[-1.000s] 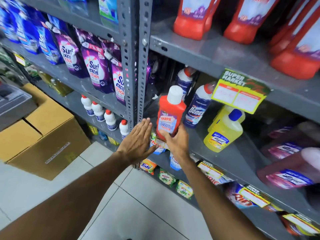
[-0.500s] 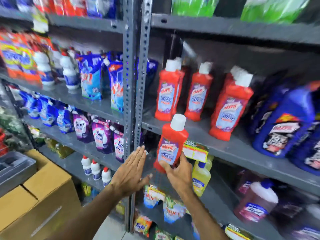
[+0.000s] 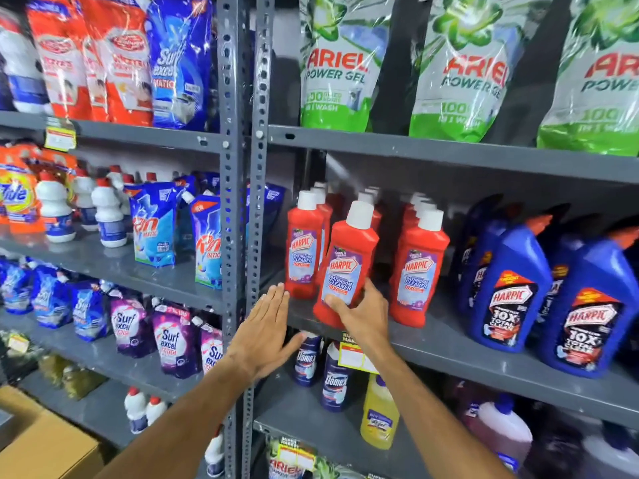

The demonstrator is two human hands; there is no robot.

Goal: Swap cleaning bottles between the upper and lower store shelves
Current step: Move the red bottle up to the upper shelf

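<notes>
At upper shelf (image 3: 449,344) edge, right hand (image 3: 363,316) around tilted red Harpic bottle (image 3: 345,267).

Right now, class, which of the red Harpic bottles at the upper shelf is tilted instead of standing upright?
The middle front red Harpic bottle, gripped near its base by the right hand. It leans rightward; the neighbouring red bottles stand upright, untouched.

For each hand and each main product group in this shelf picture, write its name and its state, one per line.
Right hand: gripping the tilted red Harpic bottle at the shelf edge.
Left hand: open, flat, holding nothing.
Other red Harpic bottles: upright, capped, in rows.
Blue Harpic bottles: upright, capped.
Ariel pouches: standing, sealed.
Domex bottles: upright on the lower shelf.
Yellow bottle: upright; cap hidden.
</notes>
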